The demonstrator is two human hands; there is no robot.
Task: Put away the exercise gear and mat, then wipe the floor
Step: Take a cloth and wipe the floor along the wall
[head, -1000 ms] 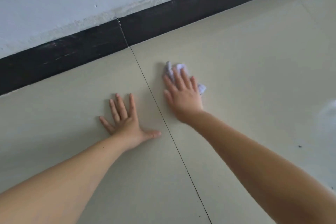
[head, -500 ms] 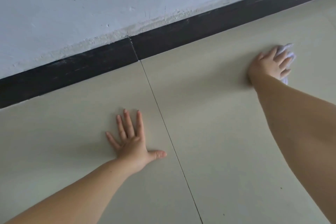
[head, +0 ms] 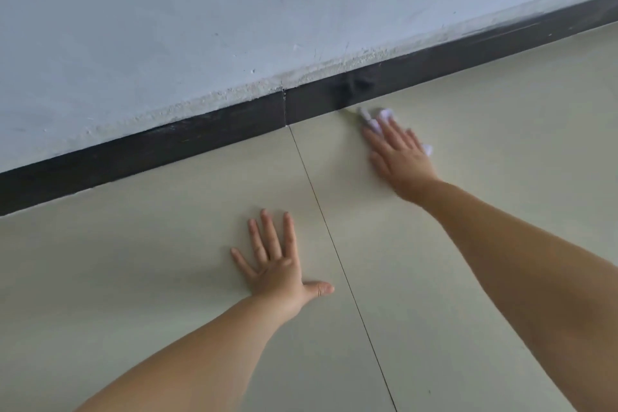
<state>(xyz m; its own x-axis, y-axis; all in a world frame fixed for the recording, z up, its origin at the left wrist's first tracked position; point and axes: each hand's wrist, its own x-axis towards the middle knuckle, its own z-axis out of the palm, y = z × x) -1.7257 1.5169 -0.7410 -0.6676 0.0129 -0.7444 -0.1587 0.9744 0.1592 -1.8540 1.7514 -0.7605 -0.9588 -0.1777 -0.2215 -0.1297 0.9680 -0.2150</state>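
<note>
A small crumpled white cloth (head: pixel 374 119) is pressed to the pale floor tile (head: pixel 485 144) under the right hand (head: pixel 399 157); only its edges can be seen, beyond the fingertips and past the hand's outer side. The cloth is blurred, so its folds cannot be made out. It lies just beside the dark skirting board (head: pixel 200 140), which runs along the foot of the scuffed white wall (head: pixel 234 10) ahead of both hands. A smeared dark patch (head: pixel 351 87) is seen on the skirting just beyond the cloth. The right hand is laid flat on the cloth, fingers straight and slightly spread. A thin grout line (head: pixel 334 244) is crossed by neither hand; it runs between them from the skirting toward the person. To the left of that line, nearer the person, the left hand (head: pixel 277 264) is planted palm-down on the floor tile, fingers splayed, thumb pointing toward the line, with nothing held.
</note>
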